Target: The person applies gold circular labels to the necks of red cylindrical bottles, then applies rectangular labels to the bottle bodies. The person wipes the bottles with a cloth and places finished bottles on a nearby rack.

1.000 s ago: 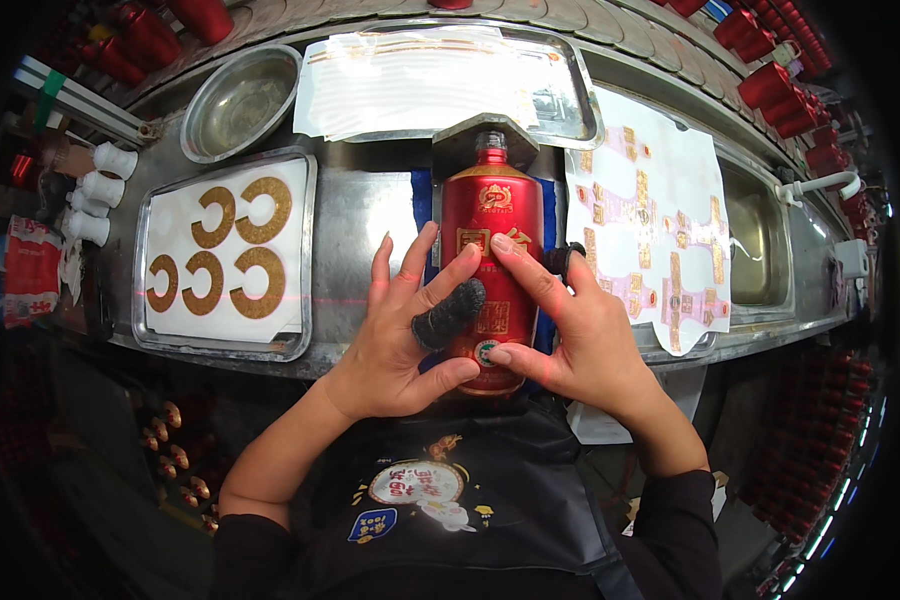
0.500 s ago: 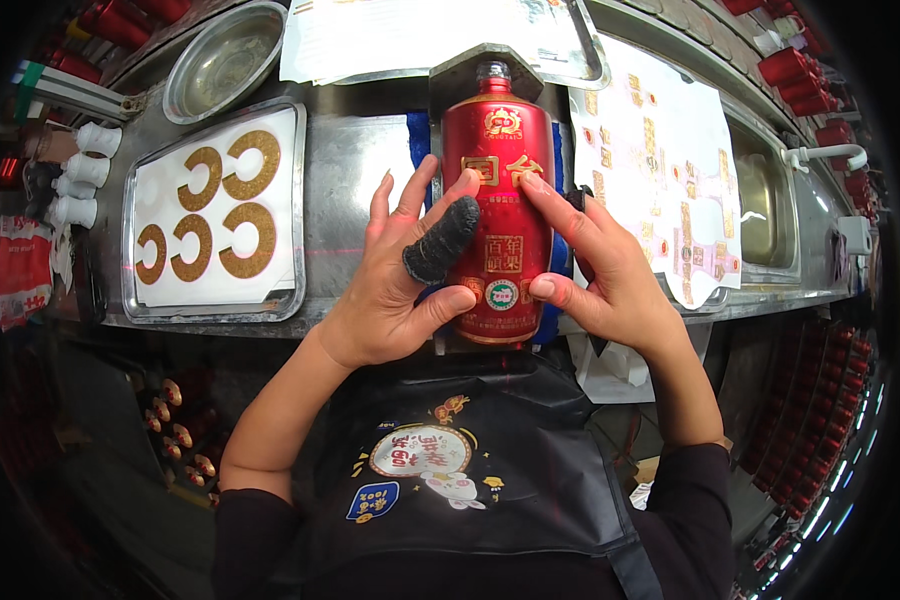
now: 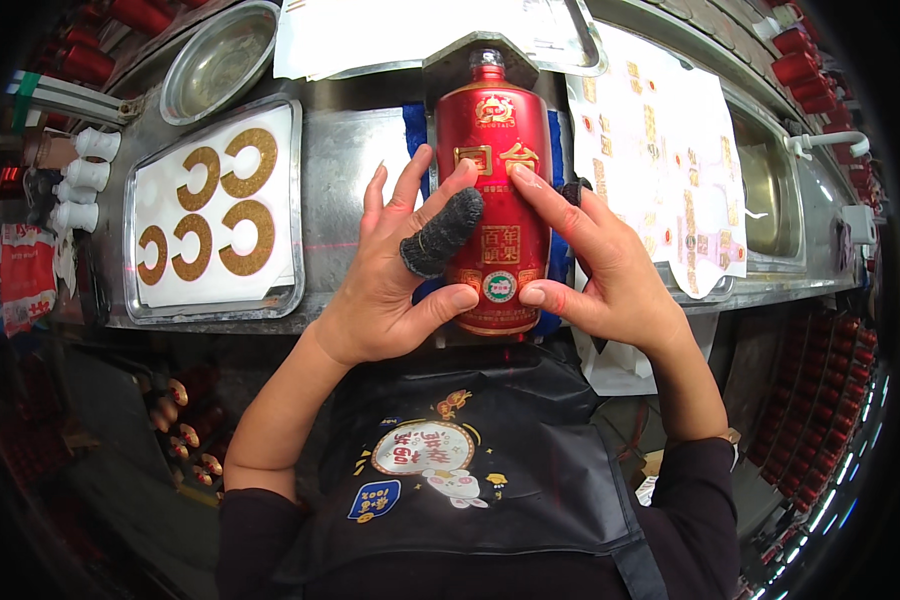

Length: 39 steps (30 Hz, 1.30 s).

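Note:
A glossy red bottle [image 3: 493, 215] with gold characters and a small round green-and-white sticker lies in front of me, its dark neck pointing away. My left hand [image 3: 395, 265] is at its left side, thumb low on the bottle and one fingertip on the upper left gold character. A black finger cot [image 3: 442, 235] covers one finger, which rests along the bottle; the outer two fingers stick up. From the other side my right hand [image 3: 600, 265] presses its index fingertip at the upper right character, thumb near the round sticker. Its remaining fingers are partly hidden beside the bottle.
To the left, a metal tray [image 3: 297, 215] bears a white sheet with several gold C-shaped pieces. Beyond it sits a round metal basin [image 3: 220, 65]. A sticker sheet [image 3: 660, 150] lies at right, before a sink [image 3: 770, 200] with a white tap [image 3: 835, 147]. Blue cloth [image 3: 415, 135] flanks the bottle.
The bottle and both hands appear shifted slightly left, with a small shift of the whole view. My fingertips stay pressed at nearly the same places on the bottle.

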Motion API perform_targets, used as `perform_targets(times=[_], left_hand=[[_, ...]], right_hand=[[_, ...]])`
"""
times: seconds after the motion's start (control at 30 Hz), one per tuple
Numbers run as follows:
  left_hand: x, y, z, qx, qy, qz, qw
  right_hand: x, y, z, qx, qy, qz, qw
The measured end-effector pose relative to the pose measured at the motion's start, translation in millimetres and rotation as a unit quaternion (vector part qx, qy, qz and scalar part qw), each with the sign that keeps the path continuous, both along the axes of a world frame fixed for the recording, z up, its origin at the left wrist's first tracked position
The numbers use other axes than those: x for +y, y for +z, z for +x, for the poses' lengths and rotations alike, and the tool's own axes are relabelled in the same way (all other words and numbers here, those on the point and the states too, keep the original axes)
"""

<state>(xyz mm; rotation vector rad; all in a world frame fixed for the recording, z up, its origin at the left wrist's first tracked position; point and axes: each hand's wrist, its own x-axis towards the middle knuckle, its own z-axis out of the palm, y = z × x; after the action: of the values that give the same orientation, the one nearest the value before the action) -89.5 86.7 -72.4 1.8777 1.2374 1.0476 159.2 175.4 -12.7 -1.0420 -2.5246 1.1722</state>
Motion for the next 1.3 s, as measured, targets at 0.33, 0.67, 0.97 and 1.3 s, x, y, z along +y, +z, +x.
perform_targets(times=[0.33,0.67,0.97,1.3], left_hand=[[0,0,-1,0.001,-0.005,-0.008,1.0],[-3,0,0,-0.002,0.007,0.006,1.0],[-13,7,8,-0.023,0.016,-0.002,1.0],[-14,-8,13,-0.102,0.046,0.013,0.994]], right_hand=[[-3,-1,-3,-0.001,-0.006,0.0,1.0],[-1,-22,18,0.066,-0.062,-0.095,0.991],[29,-19,27,0.319,-0.443,-0.315,0.777],[43,26,-66,0.179,0.07,0.298,0.935]])
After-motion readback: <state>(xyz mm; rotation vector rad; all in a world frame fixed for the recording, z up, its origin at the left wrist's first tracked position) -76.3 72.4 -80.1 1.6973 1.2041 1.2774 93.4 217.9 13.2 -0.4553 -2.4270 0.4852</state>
